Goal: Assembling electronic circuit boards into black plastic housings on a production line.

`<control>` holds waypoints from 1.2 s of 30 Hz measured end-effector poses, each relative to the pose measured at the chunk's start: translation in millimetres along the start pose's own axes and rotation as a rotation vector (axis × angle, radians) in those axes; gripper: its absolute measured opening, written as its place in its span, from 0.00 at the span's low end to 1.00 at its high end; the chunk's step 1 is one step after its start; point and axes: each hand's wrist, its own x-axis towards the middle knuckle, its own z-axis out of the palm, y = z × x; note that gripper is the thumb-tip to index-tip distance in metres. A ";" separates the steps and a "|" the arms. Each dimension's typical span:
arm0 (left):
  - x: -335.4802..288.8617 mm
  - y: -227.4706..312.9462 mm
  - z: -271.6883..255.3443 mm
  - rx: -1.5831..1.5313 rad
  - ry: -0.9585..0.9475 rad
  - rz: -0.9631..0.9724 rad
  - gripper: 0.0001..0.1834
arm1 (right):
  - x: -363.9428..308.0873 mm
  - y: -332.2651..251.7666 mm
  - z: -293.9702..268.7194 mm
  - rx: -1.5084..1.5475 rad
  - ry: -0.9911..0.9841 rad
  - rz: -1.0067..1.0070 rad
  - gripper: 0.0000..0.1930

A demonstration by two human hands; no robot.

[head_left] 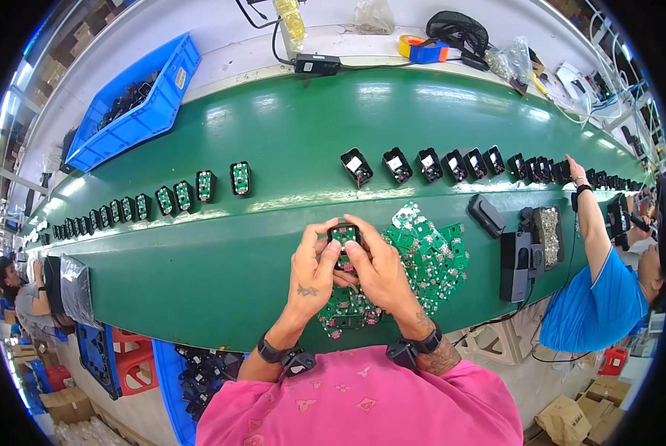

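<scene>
Black housing: held just above the green bench point(199, 275), in front of the wearer's chest; an open-topped shell point(343, 245) with a green circuit board point(342, 236) seated inside it.
Left hand: curled closed around the shell's left side, thumb on the board; the left hand point(312, 260) bears a dark tattoo near the wrist.
Right hand: closed likewise on the other side, the thumb of the right hand point(380, 264) also on the board.
Loose boards: a heap of green boards point(431, 260), beneath and to the right of the hands.
Left row: black housings point(165, 200) with green boards showing, receding leftward.
Right row: open black housings point(475, 163), the nearer ones with a white rectangle inside; any print on these is too small to read.
Right of the heap: a black case point(487, 215), a grey device point(516, 266) with a round grille, and a tray of small parts point(548, 251).
Co-worker: at right, in a blue shirt point(593, 305), one arm stretched to the right row.
Crate label: a pale sticker point(180, 77) on the blue crate point(143, 123), illegible here.
Adapter label: small pale marking on the black power adapter point(317, 64), near a blue-and-yellow tape roll point(423, 49).
Printed sack: dark characters on a brown paper sack point(563, 421), lower right.
Garment print: scattered motifs on the wearer's pink shirt point(362, 401).
</scene>
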 end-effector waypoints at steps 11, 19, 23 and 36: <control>-2.3 -4.6 3.8 0.203 0.072 0.101 0.17 | 6.3 22.8 17.4 0.156 0.065 -0.089 0.17; 6.1 -16.9 -0.8 0.427 0.180 0.407 0.15 | 11.5 30.3 25.0 0.324 0.110 -0.098 0.16; 11.5 -11.6 2.9 0.255 0.111 0.332 0.15 | 13.0 23.4 13.4 0.183 0.082 -0.092 0.18; 147.9 -25.6 -103.1 0.614 0.406 0.072 0.22 | -11.1 56.9 -87.7 -0.748 0.173 -0.029 0.14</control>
